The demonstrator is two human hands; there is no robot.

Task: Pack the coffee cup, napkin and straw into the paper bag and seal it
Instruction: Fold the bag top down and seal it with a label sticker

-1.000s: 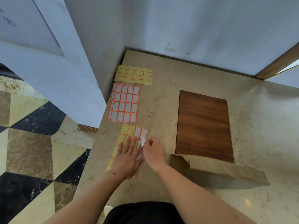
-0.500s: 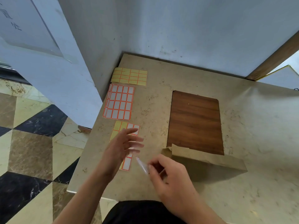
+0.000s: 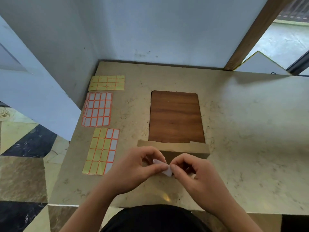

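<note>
The brown paper bag (image 3: 185, 149) lies on the marble table with its top folded over, just in front of the wooden board. Both hands meet in front of the bag and pinch one small white sticker label (image 3: 164, 168) between thumbs and forefingers. My left hand (image 3: 142, 166) holds its left end, my right hand (image 3: 189, 169) its right end. The hands hide the bag's near left part. No cup, napkin or straw shows; I cannot tell what is inside the bag.
Three label sheets lie along the table's left edge: a partly peeled yellow one (image 3: 102, 151), a white one with orange lines (image 3: 97, 109), a yellow one (image 3: 107, 82). A wooden board (image 3: 175, 116) sits behind the bag. A wall stands behind the marble table (image 3: 250, 131).
My right hand peeled a white label off the nearest sheet and carried it right, toward the bag. My left hand left the sheet and now pinches the label too.
</note>
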